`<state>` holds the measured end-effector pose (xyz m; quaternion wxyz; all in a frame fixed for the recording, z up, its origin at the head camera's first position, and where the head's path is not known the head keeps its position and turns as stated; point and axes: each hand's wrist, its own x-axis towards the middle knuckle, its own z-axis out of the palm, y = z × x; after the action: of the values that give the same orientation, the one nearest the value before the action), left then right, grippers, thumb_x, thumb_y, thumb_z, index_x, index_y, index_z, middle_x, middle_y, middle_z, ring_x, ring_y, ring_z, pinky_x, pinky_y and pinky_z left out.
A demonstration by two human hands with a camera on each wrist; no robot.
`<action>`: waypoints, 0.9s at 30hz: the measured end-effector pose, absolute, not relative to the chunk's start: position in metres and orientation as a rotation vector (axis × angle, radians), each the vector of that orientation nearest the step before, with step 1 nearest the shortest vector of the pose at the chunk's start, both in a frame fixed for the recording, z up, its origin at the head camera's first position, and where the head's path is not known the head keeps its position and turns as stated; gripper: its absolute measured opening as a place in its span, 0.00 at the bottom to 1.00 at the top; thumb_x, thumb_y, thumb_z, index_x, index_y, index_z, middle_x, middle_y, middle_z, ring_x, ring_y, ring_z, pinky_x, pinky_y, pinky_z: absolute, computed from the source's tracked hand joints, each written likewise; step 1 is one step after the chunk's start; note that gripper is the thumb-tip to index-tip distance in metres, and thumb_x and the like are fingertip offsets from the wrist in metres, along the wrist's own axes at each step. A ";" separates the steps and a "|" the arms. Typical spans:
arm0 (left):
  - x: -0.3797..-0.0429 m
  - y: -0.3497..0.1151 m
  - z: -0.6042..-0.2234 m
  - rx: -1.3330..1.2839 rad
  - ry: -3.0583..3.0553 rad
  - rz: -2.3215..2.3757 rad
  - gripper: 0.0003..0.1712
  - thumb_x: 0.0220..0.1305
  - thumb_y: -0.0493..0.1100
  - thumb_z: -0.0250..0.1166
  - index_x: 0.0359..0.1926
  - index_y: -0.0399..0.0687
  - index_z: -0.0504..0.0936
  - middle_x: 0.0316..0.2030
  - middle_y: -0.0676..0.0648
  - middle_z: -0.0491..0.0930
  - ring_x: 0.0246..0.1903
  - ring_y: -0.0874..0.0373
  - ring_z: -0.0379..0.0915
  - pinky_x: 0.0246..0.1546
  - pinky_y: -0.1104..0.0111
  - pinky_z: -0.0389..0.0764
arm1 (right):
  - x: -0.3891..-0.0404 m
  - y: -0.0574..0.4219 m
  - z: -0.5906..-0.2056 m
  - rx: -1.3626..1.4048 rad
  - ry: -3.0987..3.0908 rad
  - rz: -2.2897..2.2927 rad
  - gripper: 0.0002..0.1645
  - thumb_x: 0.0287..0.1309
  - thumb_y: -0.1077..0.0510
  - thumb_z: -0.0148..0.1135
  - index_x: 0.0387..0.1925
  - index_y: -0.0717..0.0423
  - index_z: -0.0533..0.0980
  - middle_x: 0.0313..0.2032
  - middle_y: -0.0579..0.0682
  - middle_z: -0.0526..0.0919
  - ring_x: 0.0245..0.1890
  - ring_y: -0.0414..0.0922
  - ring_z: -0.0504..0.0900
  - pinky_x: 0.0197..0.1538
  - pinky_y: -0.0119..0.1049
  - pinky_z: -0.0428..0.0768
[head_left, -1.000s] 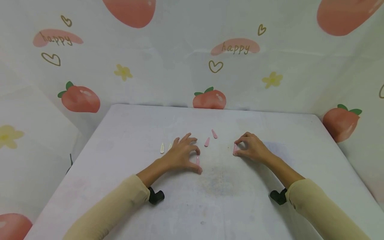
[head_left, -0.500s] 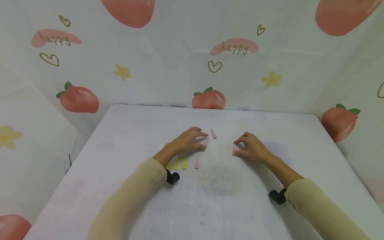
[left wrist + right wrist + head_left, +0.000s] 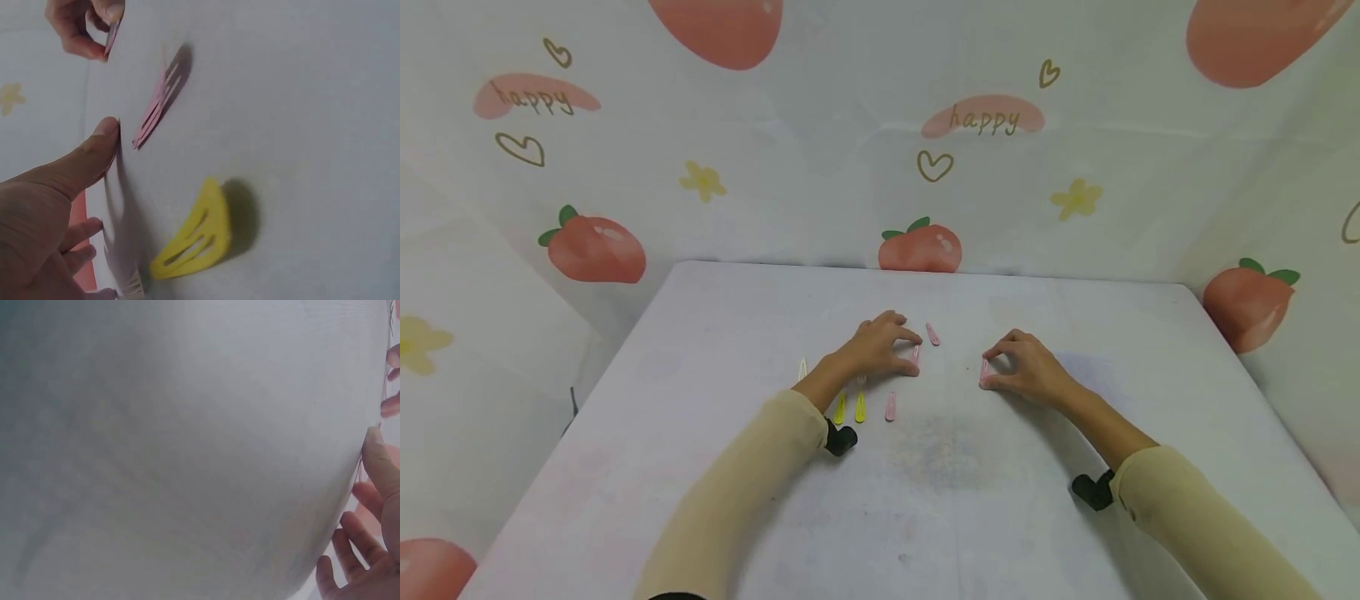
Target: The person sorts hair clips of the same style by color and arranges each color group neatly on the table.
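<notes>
My left hand (image 3: 876,346) pinches a pink snap hair clip (image 3: 916,356) end to end between thumb and forefinger, low over the table. To its right, my right hand (image 3: 1032,367) holds another pink hair clip (image 3: 985,372) the same way. A third pink clip (image 3: 932,334) lies tilted just beyond the left hand. Nearer the front lies a pink clip (image 3: 891,407), beside yellow clips (image 3: 861,407) in a row. The left wrist view shows a yellow clip (image 3: 199,240) and a pink clip (image 3: 153,112) up close. In the right wrist view the right hand (image 3: 375,544) appears at the edge.
White clips (image 3: 802,368) lie left of the left wrist, partly hidden by the arm. The white table (image 3: 985,533) reaches back to a peach-printed backdrop (image 3: 820,167). A black wrist camera (image 3: 841,440) sits close over the table on the left side.
My left hand has left the front pink clip beside the yellow ones, moved away and right, and taken hold of another pink clip, now turned straighter. The right hand stays put.
</notes>
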<state>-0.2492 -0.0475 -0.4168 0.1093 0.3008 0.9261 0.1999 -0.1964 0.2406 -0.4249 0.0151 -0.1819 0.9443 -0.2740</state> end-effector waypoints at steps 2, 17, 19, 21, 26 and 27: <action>-0.245 -0.048 -0.417 0.874 2.737 0.595 0.32 0.54 0.57 0.76 0.59 0.54 0.83 0.69 0.39 0.66 0.74 0.45 0.50 0.68 0.44 0.56 | -0.196 0.241 -0.425 -0.576 2.939 -0.851 0.27 0.46 0.52 0.80 0.46 0.62 0.84 0.44 0.56 0.78 0.48 0.55 0.75 0.54 0.55 0.76; -0.192 -0.052 -0.417 0.980 2.744 0.529 0.31 0.47 0.61 0.79 0.52 0.55 0.88 0.67 0.41 0.70 0.74 0.42 0.49 0.66 0.35 0.55 | -0.197 0.242 -0.426 -0.582 2.931 -0.866 0.26 0.45 0.52 0.80 0.45 0.62 0.84 0.42 0.55 0.78 0.46 0.55 0.75 0.52 0.54 0.75; -0.186 -0.054 -0.418 1.026 2.750 0.515 0.31 0.46 0.61 0.79 0.51 0.55 0.88 0.66 0.41 0.71 0.74 0.42 0.50 0.65 0.35 0.56 | -0.196 0.242 -0.425 -0.572 2.929 -0.865 0.26 0.46 0.52 0.80 0.46 0.62 0.84 0.42 0.55 0.78 0.47 0.55 0.75 0.52 0.54 0.75; -0.181 -0.056 -0.420 1.075 2.759 0.499 0.31 0.45 0.62 0.79 0.50 0.55 0.89 0.65 0.41 0.72 0.73 0.42 0.51 0.64 0.35 0.58 | -0.196 0.242 -0.425 -0.569 2.930 -0.860 0.26 0.46 0.52 0.80 0.46 0.62 0.84 0.43 0.55 0.78 0.47 0.55 0.75 0.53 0.54 0.75; -0.172 -0.062 -0.421 1.142 2.779 0.493 0.31 0.45 0.63 0.78 0.49 0.56 0.89 0.64 0.40 0.73 0.72 0.41 0.53 0.63 0.35 0.59 | -0.196 0.241 -0.424 -0.564 2.934 -0.848 0.27 0.46 0.51 0.80 0.46 0.61 0.84 0.42 0.55 0.78 0.47 0.55 0.75 0.53 0.55 0.75; -0.171 -0.062 -0.421 1.141 2.780 0.495 0.31 0.45 0.63 0.78 0.50 0.56 0.89 0.64 0.40 0.73 0.72 0.42 0.53 0.63 0.35 0.59 | -0.196 0.241 -0.424 -0.561 2.936 -0.844 0.27 0.46 0.51 0.80 0.46 0.61 0.84 0.42 0.55 0.78 0.47 0.55 0.75 0.53 0.55 0.75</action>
<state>-0.1707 -0.0625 -0.4208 0.0479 0.3742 0.9118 0.1623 -0.1961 0.2410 -0.4241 0.0180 -0.1808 0.9451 -0.2717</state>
